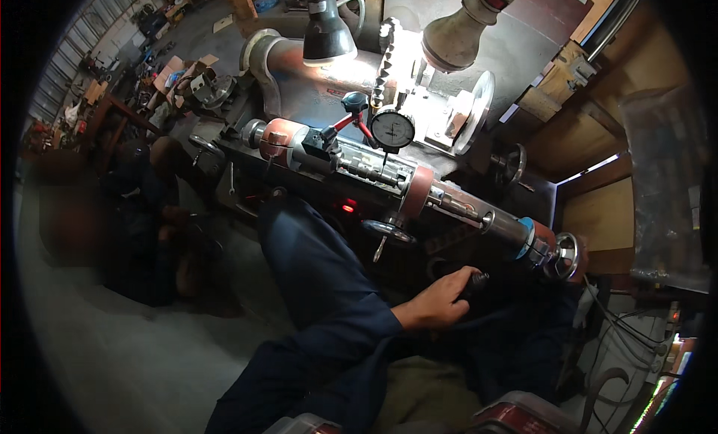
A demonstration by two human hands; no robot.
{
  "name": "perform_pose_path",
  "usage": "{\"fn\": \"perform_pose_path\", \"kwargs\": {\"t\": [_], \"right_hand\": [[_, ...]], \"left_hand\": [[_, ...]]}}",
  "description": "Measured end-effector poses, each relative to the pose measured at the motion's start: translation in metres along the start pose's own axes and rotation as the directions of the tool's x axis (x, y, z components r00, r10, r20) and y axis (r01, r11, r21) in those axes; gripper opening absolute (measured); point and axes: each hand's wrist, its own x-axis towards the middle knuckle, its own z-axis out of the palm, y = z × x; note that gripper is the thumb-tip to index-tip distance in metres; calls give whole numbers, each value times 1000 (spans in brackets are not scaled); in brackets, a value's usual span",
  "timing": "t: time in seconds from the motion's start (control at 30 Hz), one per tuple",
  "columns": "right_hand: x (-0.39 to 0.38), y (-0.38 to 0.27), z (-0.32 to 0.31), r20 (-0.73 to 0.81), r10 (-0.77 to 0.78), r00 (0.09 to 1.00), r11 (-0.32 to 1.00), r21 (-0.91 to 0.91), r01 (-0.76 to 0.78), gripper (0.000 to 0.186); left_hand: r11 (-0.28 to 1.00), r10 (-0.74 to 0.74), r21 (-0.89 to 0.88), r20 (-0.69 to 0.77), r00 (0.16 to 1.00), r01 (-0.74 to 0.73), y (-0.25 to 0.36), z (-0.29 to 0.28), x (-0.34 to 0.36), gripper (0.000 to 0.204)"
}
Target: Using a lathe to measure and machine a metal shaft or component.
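Observation:
My left hand reaches across from the lower left, its fingers curled round a black knob below the machine bed. At the machine's right end, my right hand is in shadow at the rim of a chrome handwheel, with most of its fingers hidden. A round dial gauge hangs from a red jointed arm over the lit middle of the machine. Its stem points down at a metal shaft lying along the bed between red-painted holders.
Two lamps hang above: a black one and a beige one. A second handwheel juts out in front, near my raised knee. At left, another person crouches. Cables run at lower right; clutter covers the far-left floor.

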Motion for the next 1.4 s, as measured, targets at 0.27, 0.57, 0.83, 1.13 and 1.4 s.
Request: {"fn": "perform_pose_path", "kwargs": {"t": [0.27, 0.57, 0.83, 1.13, 1.4], "right_hand": [[-79, -21, -4, 179, 653, 736, 748, -3, -664, 19], [-57, -53, -59, 313, 636, 705, 594, 384, -707, 19], [-15, -63, -60, 209, 747, 631, 370, 658, -656, 24], [43, -103, -57, 1, 521, 853, 847, -123, -517, 34], [23, -129, -43, -149, 496, 855, 851, -111, -513, 32]], "left_hand": [[971, 136, 218, -179, 974, -96, -6, -2, 0, 40], [904, 402, 273, -276, 873, -330, 13, -13, 1, 51], [727, 678, 362, -516, 524, -584, 13, -26, 4, 48], [803, 565, 475, -799, 208, -359, 12, -88, 0, 34], [863, 489, 439, -849, 198, -251, 5, -107, 8, 36]]}}
